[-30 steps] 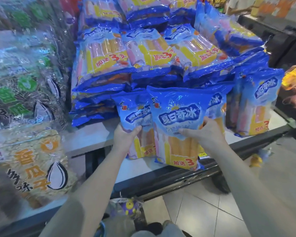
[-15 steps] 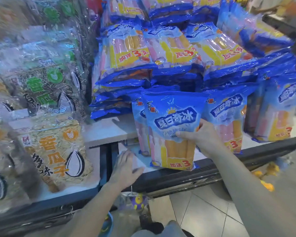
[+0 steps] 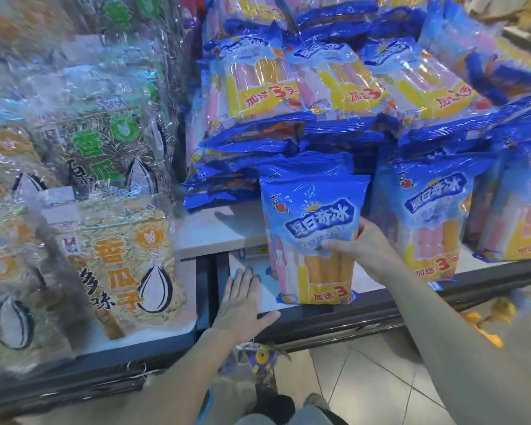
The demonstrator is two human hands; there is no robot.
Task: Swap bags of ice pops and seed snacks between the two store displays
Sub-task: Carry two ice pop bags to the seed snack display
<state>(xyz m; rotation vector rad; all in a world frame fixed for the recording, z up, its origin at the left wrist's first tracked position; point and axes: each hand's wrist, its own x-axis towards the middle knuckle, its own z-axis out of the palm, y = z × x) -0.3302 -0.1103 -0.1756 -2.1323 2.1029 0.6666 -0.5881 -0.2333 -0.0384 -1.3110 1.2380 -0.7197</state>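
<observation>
- Right hand: I am seeing it closing round the right edge of one ice pop bag, thumb across the front panel, fingers tucked behind and hidden. The bag is standing upright, its bottom seam at the near lip of the right display shelf; I cannot tell whether it is resting there or just lifting clear.
- Left hand: lying flat and spread, palm down, holding nothing. It is pressing on the near edge of the right display, just right of the dark upright gap between the two displays.
- Ice pop stock: a second upright bag is showing directly behind the held one, more upright bags are standing to the right, and flat stacks are piling up farther back. All of it is sitting on the right display.
- Seed snack stock: an orange-print seed bag is leaning at the near left, a green-print seed bag behind it, with blurred bags farther left. All of it is sitting on the left display.
- Progress, as I am judging it: no ice pops are showing among the seeds and no seeds among the ice pops, so the swap is looking barely begun. One ice pop bag is being gripped, not yet carried across.
- Remaining: I am counting the carry to the left display, the set-down there, and a seed bag coming back right.
</observation>
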